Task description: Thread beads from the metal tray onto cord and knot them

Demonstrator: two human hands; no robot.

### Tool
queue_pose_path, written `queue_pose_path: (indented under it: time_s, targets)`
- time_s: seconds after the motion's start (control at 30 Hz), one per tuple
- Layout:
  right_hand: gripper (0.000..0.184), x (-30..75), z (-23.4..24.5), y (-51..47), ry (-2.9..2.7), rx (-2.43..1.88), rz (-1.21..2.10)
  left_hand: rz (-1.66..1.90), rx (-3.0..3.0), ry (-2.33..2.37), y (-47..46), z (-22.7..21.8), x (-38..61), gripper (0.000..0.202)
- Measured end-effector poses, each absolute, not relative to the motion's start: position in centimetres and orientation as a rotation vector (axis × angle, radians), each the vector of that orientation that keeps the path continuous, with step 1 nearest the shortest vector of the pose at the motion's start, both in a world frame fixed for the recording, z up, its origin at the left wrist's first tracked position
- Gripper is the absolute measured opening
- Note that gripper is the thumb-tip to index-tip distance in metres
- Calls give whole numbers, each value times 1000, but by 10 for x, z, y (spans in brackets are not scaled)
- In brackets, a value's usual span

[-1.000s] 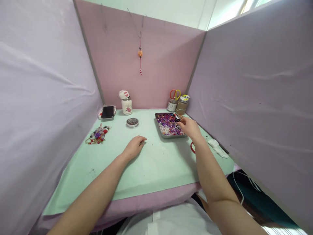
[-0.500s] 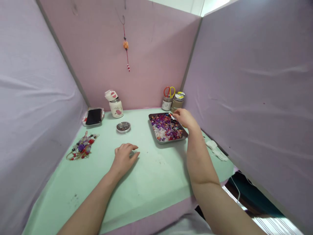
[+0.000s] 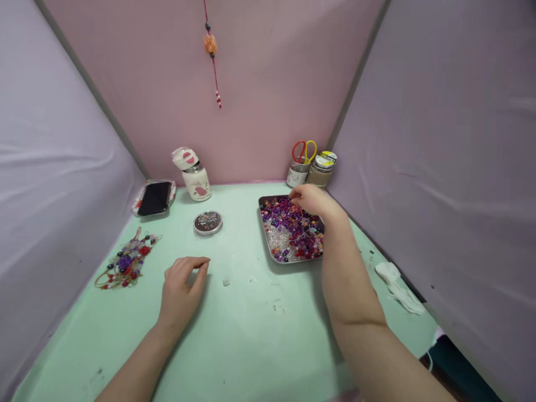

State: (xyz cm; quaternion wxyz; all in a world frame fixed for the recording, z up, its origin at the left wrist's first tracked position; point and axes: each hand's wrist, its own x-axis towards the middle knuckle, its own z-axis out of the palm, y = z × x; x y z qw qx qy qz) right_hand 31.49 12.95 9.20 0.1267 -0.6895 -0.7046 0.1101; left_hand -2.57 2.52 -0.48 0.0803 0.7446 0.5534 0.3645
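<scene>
My right hand [image 3: 313, 202] reaches over the far edge of a metal tray [image 3: 268, 239] filled with purple, red and clear beads [image 3: 291, 228]; its fingertips are pinched together among the beads, and what they hold is too small to make out. A thin thread runs from the fingers down across the beads. My left hand [image 3: 181, 287] rests on the green mat [image 3: 234, 335] with its fingers loosely curled and nothing in them. A small clear bead [image 3: 226, 282] lies on the mat just to the right of the left hand.
A beaded ornament [image 3: 125, 262] lies at the left. At the back stand a round tin [image 3: 207, 223], a small white bottle [image 3: 195, 177], a black phone [image 3: 154, 197], a scissors jar [image 3: 300, 166] and a lidded jar [image 3: 322, 168]. White plastic pieces [image 3: 397, 286] lie right. Fabric walls enclose the desk.
The camera has tipped down and closer. My right hand moved from the tray's near right side to its far edge. My left hand drew back toward me and left a small bead on the mat.
</scene>
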Motion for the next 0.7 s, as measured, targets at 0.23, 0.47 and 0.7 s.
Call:
queue_pose_path:
  time_s: [0.23, 0.47, 0.7]
  targets:
    - [28, 293, 61, 146, -2337, -1903, 609, 1012, 2332, 1804, 39, -7, -36, 16]
    - [51, 282, 33, 160, -2509, -1696, 573, 940, 2345, 1861, 41, -4, -40, 19]
    - [35, 285, 30, 159, -2554, -1880, 670, 811, 2308, 1882, 36, -1, -32, 23]
